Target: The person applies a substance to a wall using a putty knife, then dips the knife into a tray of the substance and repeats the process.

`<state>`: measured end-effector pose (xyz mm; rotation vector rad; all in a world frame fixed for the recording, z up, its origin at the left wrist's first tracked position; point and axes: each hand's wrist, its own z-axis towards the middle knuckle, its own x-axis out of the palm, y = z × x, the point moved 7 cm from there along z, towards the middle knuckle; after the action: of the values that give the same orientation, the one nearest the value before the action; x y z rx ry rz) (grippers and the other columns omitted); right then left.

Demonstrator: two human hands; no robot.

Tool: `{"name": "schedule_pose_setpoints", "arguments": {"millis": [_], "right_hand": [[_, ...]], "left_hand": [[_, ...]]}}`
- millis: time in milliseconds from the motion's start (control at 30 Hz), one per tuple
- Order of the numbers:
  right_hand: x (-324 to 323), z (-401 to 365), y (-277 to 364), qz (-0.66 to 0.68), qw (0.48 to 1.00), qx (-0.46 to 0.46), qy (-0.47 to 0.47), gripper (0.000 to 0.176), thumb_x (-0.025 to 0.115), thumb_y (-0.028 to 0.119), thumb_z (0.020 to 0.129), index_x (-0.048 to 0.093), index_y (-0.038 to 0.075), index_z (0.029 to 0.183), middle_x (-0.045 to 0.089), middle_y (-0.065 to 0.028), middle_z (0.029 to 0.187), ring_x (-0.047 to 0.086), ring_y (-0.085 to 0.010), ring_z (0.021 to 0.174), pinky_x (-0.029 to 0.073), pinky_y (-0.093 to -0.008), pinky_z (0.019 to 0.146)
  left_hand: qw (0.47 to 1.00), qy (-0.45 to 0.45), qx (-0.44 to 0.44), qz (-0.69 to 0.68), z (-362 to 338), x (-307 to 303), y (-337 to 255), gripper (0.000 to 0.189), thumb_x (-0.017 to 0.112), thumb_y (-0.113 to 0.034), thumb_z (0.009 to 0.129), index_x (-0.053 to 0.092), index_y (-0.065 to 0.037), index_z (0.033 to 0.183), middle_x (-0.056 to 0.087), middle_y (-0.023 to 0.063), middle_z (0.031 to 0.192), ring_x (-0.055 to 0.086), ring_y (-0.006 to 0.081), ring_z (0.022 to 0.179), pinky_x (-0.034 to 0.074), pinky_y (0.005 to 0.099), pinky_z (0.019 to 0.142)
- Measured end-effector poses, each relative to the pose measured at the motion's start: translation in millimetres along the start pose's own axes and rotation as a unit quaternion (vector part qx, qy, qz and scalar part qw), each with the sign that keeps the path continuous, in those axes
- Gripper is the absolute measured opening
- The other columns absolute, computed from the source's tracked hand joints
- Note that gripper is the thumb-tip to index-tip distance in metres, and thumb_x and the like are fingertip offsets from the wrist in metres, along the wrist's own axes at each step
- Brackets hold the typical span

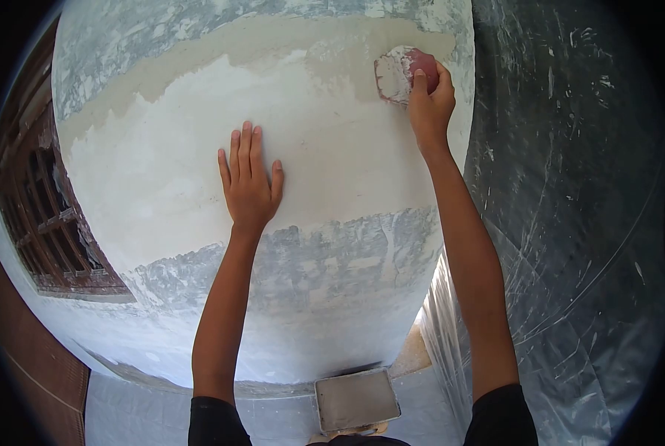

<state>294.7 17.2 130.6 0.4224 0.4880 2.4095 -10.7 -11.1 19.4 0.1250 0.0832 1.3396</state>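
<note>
My left hand (248, 177) lies flat on the white plastered wall (161, 163), fingers together and pointing up, holding nothing. Higher up and to the right, my right hand (430, 100) presses a reddish sanding pad (403, 73), dusted white, against the wall near its right corner. Around the pad the plaster is beige and smoother. A band of rough grey plaster (325, 256) runs across the wall below my left hand.
A wooden window frame with a grille (46, 215) is set in the wall at the left. Clear plastic sheeting (570, 223) hangs along the right side. A grey square tray (356, 400) lies on the floor at the wall's foot.
</note>
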Motion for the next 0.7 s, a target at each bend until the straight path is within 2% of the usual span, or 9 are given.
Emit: {"name": "schedule_pose_setpoints", "arguments": {"millis": [67,100,233,367,400,467,500,633,700], "right_hand": [[-7.8,5.2,-1.8,0.225,0.972,-0.006,-0.060,0.042,0.059,0.021,0.100,0.055,0.003,0.138,0.063,-0.0145,0.115,0.054,-0.0241,0.113,0.029,-0.0442,0.112],[-4.4,1.5,1.5,0.246,0.968,-0.013,-0.050,0.042,0.059,0.019,0.099,0.056,0.002,0.137,0.063,-0.0154,0.118,0.055,-0.0251,0.113,0.031,-0.0443,0.111],[0.0,-7.1,8.2,-0.019,0.999,-0.038,-0.006,0.040,0.058,0.015,0.099,0.055,-0.002,0.135,0.064,-0.0166,0.123,0.062,-0.0267,0.113,0.045,-0.0414,0.104],[-3.7,-2.6,4.4,0.255,0.966,0.002,-0.035,0.041,0.058,0.017,0.099,0.055,0.002,0.137,0.065,-0.0157,0.113,0.057,-0.0261,0.111,0.035,-0.0445,0.109],[-3.9,-6.6,5.6,0.255,0.966,0.001,-0.035,0.041,0.058,0.017,0.099,0.055,0.002,0.137,0.065,-0.0157,0.113,0.057,-0.0261,0.111,0.035,-0.0445,0.109],[4.3,-14.7,14.8,-0.012,0.996,-0.081,0.029,0.039,0.058,0.014,0.099,0.055,-0.001,0.136,0.066,-0.0162,0.117,0.063,-0.0271,0.110,0.047,-0.0406,0.101],[0.9,-9.6,8.1,-0.032,0.997,-0.074,-0.015,0.039,0.059,0.013,0.099,0.055,-0.001,0.135,0.066,-0.0169,0.116,0.066,-0.0282,0.106,0.051,-0.0393,0.097],[-6.5,-3.6,1.0,0.204,0.977,-0.046,-0.039,0.043,0.061,0.018,0.098,0.055,0.000,0.137,0.062,-0.0196,0.116,0.065,-0.0310,0.104,0.050,-0.0427,0.098],[-3.7,-9.7,6.0,0.120,0.991,-0.054,-0.003,0.042,0.060,0.018,0.098,0.055,-0.001,0.136,0.062,-0.0195,0.119,0.065,-0.0303,0.105,0.050,-0.0422,0.098]], "left_hand": [[1.000,-0.001,-0.001,0.004,1.3,-1.1,1.5,0.058,0.055,-0.025,0.097,0.048,-0.006,0.151,0.047,0.0092,0.159,0.039,0.0263,0.150,0.022,0.0499,0.125],[1.000,0.000,-0.001,0.006,1.1,-1.3,1.3,0.058,0.055,-0.025,0.097,0.048,-0.006,0.151,0.047,0.0091,0.158,0.039,0.0262,0.150,0.023,0.0499,0.125],[1.000,-0.003,0.000,-0.002,0.7,-1.2,0.7,0.058,0.055,-0.026,0.098,0.048,-0.006,0.152,0.048,0.0088,0.158,0.039,0.0259,0.150,0.023,0.0499,0.125],[1.000,0.011,0.007,-0.005,-1.1,2.5,2.7,0.061,0.052,-0.025,0.099,0.040,-0.007,0.156,0.040,0.0099,0.162,0.032,0.0278,0.153,0.018,0.0510,0.126],[1.000,0.011,0.007,-0.006,-0.7,2.0,2.3,0.061,0.052,-0.025,0.099,0.040,-0.007,0.156,0.040,0.0100,0.162,0.032,0.0278,0.153,0.018,0.0510,0.126],[1.000,0.012,0.007,-0.009,-1.1,2.2,1.0,0.061,0.052,-0.025,0.099,0.040,-0.007,0.156,0.040,0.0101,0.162,0.032,0.0278,0.153,0.018,0.0510,0.126],[1.000,0.012,0.006,-0.011,-1.1,2.3,1.4,0.061,0.052,-0.024,0.099,0.040,-0.007,0.156,0.040,0.0101,0.162,0.032,0.0278,0.153,0.018,0.0511,0.126],[1.000,0.012,0.004,-0.008,-1.0,2.4,2.0,0.061,0.052,-0.024,0.099,0.040,-0.006,0.156,0.040,0.0101,0.162,0.033,0.0280,0.153,0.018,0.0514,0.126],[1.000,0.011,0.003,-0.010,-0.6,1.6,1.6,0.061,0.052,-0.024,0.099,0.041,-0.006,0.156,0.040,0.0101,0.162,0.033,0.0281,0.153,0.018,0.0514,0.126]]}}
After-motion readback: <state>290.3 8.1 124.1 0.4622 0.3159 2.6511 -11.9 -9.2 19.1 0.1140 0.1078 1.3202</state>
